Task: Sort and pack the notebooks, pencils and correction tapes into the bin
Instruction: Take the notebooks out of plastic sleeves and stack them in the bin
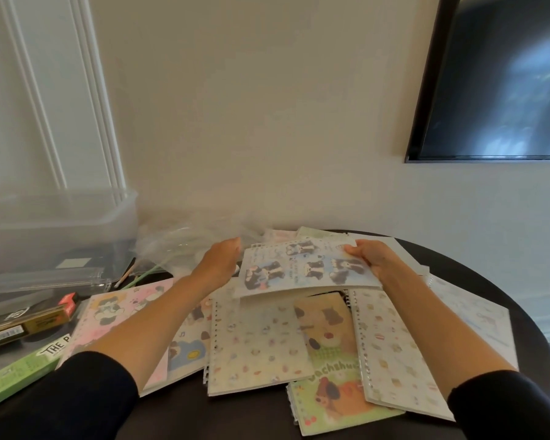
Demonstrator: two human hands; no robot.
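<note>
A round dark table (496, 290) fills the lower part of the view, and everything else is placed by it. On the wall above the table's right side hangs a dark screen (496, 84). At the table's far left stands the clear bin (61, 230), open at the top.

Spiral notebooks lie overlapping across the middle of the table:
- a pink notebook (118, 309) towards the table's left,
- a pale patterned notebook (258, 341) at the centre,
- a green dachshund notebook (334, 376) partly under it, nearer the table's front edge,
- a second pale notebook (394, 350) towards the table's right.

Above these, tilted and lifted clear of the heap towards the table's far side, is a blue dog notebook (302, 268).

Crumpled clear wrapping (185, 242) sits at the table's far edge, beside the bin. At the table's left front lie a long green box (16, 373) and a black-and-gold box (26, 322), side by side.

Both arms wear black sleeves and reach over the table's middle. The right hand (372, 258) grips the right edge of the blue dog notebook, thumb on the cover and fingers curled underneath. The left hand (223, 258) is at that notebook's spiral edge, seen from the back. Its fingers are hidden, so I cannot tell whether it grips the notebook or only touches it.

Two loose pencils (131, 274) lie on the table's left side, just in front of the bin.
</note>
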